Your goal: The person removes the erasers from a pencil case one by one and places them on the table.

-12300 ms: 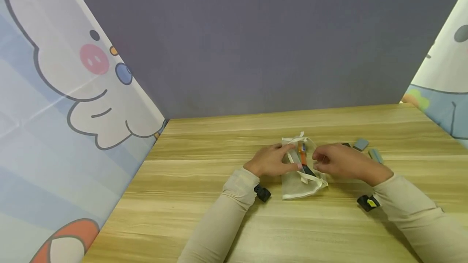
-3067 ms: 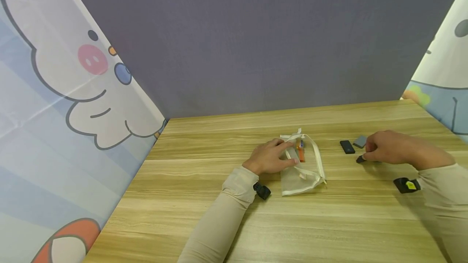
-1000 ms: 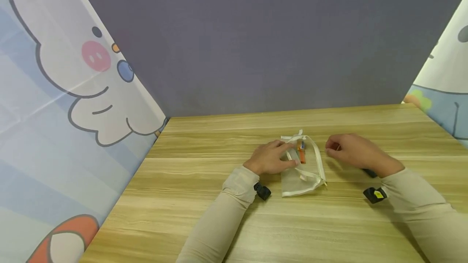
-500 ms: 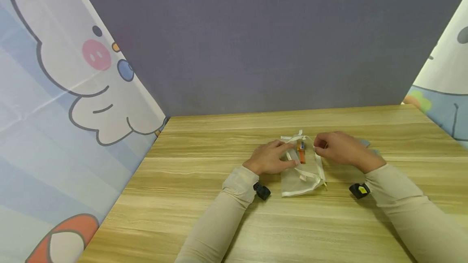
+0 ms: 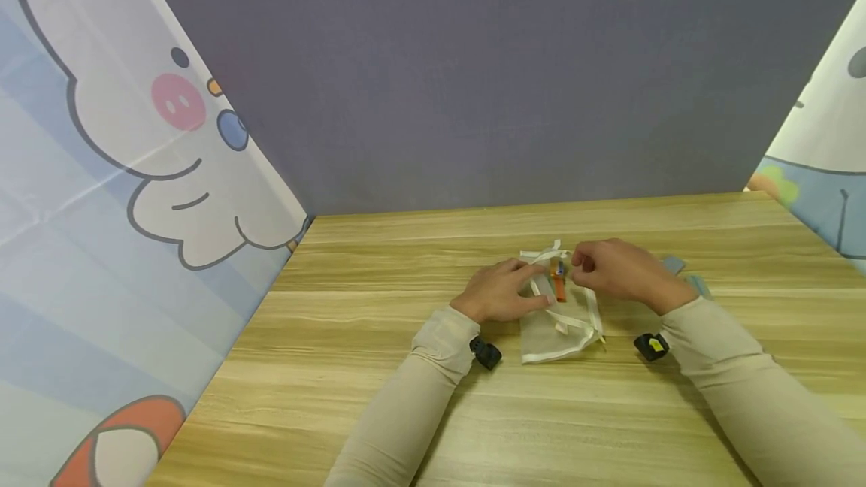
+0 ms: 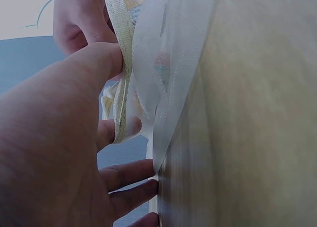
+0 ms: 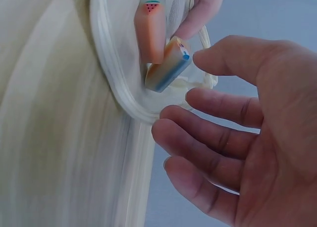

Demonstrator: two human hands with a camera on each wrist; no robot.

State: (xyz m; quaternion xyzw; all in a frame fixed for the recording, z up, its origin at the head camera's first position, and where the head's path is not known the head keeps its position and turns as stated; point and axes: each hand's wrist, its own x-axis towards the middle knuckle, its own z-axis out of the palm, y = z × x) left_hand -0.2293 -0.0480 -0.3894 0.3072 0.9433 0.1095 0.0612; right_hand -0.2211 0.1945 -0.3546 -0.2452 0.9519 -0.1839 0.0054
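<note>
A white mesh zip bag [image 5: 549, 348] lies on the table with its mouth spread. My left hand [image 5: 497, 293] rests on its left edge, thumb and index fingertips at the zip tape [image 6: 122, 88], the other fingers straight along the table. Inside lie a tapered orange block [image 7: 149, 36] with a dotted pink triangle on its end and a blue-and-cream block [image 7: 170, 66] touching it. My right hand [image 5: 616, 273] hovers at the bag's right rim. In the right wrist view its fingers are loosely bent and parted, the thumb tip close to the blue-and-cream block, nothing held.
To the right, partly behind my right hand, lie a grey block [image 5: 673, 264] and a teal block [image 5: 699, 285]. A grey wall panel [image 5: 501, 96] stands behind the wooden table [image 5: 379, 269], with cartoon-printed sheets [image 5: 88, 209] at the sides.
A dark thing has left the bag. My right hand put down a small dark piece at the right, then came back left over the bag's rim. The left hand stays put.
</note>
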